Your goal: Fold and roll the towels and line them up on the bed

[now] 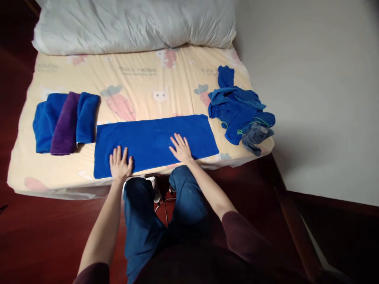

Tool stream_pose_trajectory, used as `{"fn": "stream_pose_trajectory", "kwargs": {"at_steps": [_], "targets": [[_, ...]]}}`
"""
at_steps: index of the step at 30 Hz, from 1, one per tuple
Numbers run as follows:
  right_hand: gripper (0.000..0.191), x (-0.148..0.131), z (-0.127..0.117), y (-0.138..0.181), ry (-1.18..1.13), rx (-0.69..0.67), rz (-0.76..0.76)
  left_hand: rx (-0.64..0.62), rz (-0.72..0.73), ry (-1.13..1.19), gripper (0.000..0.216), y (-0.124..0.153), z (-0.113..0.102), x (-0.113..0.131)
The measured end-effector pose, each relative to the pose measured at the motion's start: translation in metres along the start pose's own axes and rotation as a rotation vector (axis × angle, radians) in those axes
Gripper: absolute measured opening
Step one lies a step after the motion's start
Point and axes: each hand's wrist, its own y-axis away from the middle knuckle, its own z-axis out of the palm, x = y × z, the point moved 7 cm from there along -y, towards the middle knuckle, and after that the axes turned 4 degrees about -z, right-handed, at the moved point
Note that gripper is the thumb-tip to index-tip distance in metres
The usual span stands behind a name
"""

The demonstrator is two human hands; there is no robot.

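A blue towel (154,136) lies folded into a long strip along the near edge of the bed (139,83). My left hand (120,163) rests flat on its near left part, fingers spread and open. My right hand (181,148) lies flat on the towel's near right part, fingers stretched out too. Neither hand holds anything. To the left of the strip sit three folded towels side by side: a blue one (44,120), a purple one (65,124) and another blue one (87,117).
A heap of loose blue cloths (238,110) with a grey piece (256,136) lies at the bed's right corner. A white pillow (133,23) spans the far end. A white wall (319,86) stands to the right. Dark red floor surrounds the bed.
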Motion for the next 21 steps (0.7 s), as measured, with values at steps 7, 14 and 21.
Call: {"fn": "stream_pose_trajectory", "kwargs": {"at_steps": [7, 14, 21], "targets": [[0.065, 0.145, -0.047, 0.057, 0.172, 0.115, 0.315, 0.08, -0.101, -0.063, 0.07, 0.012, -0.04, -0.064], [0.069, 0.165, -0.046, 0.068, 0.196, 0.179, 0.379, 0.093, -0.112, -0.116, 0.068, 0.013, -0.035, -0.064], [0.074, 0.118, -0.05, 0.056, 0.059, 0.385, 0.643, 0.018, -0.134, -0.138, 0.07, 0.016, -0.037, -0.068]]}}
